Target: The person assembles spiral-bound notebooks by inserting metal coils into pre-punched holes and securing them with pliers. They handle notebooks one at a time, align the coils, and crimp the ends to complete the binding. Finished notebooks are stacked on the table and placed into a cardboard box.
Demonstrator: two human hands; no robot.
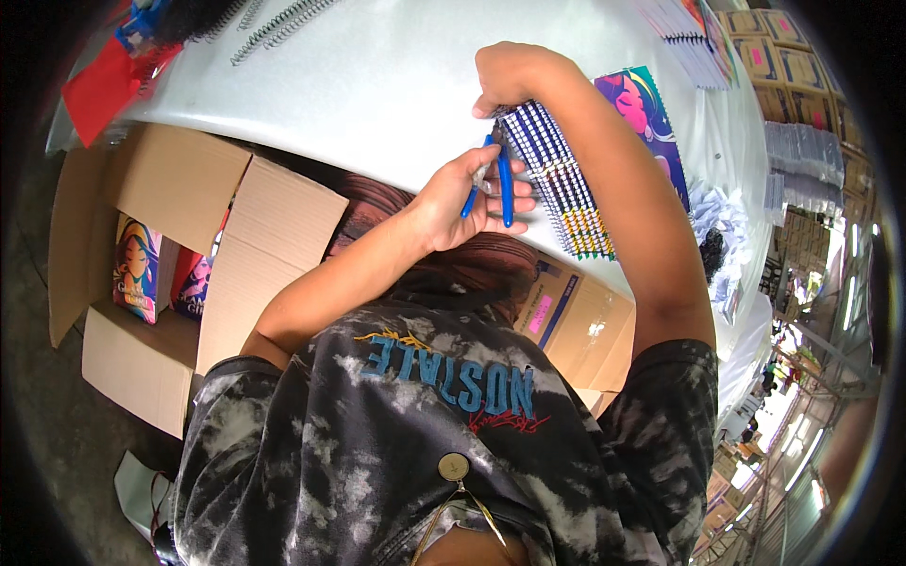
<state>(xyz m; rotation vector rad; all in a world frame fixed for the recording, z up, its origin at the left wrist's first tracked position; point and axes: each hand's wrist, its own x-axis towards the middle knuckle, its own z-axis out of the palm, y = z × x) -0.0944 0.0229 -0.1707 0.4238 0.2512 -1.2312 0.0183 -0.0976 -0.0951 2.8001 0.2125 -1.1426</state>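
Hard to make out, left to right: the dark rim is swallowing the outer edge of a red sheet (106, 90); flaps of an open carton (274, 236) are hiding parts of the bright-covered books (139, 269) inside; most of the right hand's fingers are staying out of sight behind the hand itself; the right forearm is covering part of a purple-covered notebook (651, 118).

Hands: the left hand (447, 201) is grasping blue-handled pliers (507, 193), palm upward, thumb by one handle, the head pointing at the far end of a stack of wire-bound notebooks (557, 170). The right hand (514, 75) is resting at that same end; whether it is gripping cannot be told. The stack is lying just right of the pliers, between the left hand and the right forearm, bound edges showing.

Surface and room: loose wire coils (274, 36) are lying on the white table (368, 94), upper left. Crumpled pale scraps (722, 226) are heaping up right of the forearm. Stacked cartons (755, 57) are standing farther right.
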